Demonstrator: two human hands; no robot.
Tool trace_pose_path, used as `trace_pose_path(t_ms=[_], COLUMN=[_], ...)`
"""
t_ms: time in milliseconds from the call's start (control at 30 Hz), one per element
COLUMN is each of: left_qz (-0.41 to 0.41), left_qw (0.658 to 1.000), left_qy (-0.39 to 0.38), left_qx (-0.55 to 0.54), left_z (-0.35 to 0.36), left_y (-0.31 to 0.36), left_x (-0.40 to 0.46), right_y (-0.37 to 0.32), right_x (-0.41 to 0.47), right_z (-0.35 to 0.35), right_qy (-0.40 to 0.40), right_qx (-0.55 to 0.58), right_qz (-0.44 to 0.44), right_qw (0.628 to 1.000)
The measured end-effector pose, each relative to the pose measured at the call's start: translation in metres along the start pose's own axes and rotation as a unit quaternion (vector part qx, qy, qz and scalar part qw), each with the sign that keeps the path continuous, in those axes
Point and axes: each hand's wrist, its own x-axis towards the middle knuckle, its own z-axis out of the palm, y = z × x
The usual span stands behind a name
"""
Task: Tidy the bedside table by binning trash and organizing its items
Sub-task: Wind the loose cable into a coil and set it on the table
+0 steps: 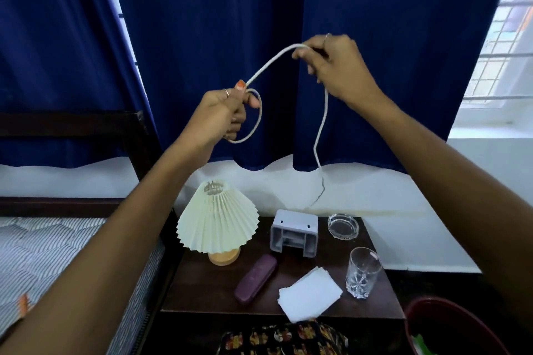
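Cord (pixel 271 62) raised above tabletop (pixel 202 285), coil gripped in left hand (pixel 222 112), strand pinched by right hand (pixel 331 66).

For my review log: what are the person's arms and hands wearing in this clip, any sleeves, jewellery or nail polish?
Both forearms are bare, with no sleeves, watch or bracelet in view. The left hand has a thin ring on one finger and orange-red polish on the thumbnail. The right hand wears a thin silvery ring. No gloves on either hand. Its nails are not visible.

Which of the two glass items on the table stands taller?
The drinking glass near the front right corner; the glass ashtray behind it is low and flat.
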Motion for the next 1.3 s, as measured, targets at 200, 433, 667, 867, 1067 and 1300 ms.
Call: trace_pose_path(t_ms=[200,433,667,867,1067,1300], left_qz=[0.003,0.033,0.027,0.042,0.008,-0.018], left_qw=[0.994,0.985,0.962,0.894,0.905,0.906], left_qy=[-0.015,-0.031,-0.059,-0.052,0.002,0.022], left_qx=[-0.108,-0.168,-0.265,-0.443,-0.425,-0.422], left_z=[-0.006,-0.012,-0.004,0.013,0.039,0.059], left_y=[0.028,0.052,0.062,0.050,0.030,0.014], left_x=[-0.031,-0.081,-0.131,-0.156,-0.168,-0.168], right_y=[-0.076,-0.097,-0.078,-0.064,-0.082,-0.099], right_x=[0.021,0.016,-0.045,-0.154,-0.251,-0.304], right_z=[-0.033,-0.052,-0.034,0.022,0.054,0.058], right_qy=[0.045,0.072,0.059,-0.022,-0.096,-0.155], right_qx=[-0.048,-0.061,-0.007,-0.021,-0.013,0.067], right_qz=[-0.120,-0.098,-0.007,0.072,0.087,0.116], right_qw=[0.991,0.991,0.998,0.997,0.992,0.979])
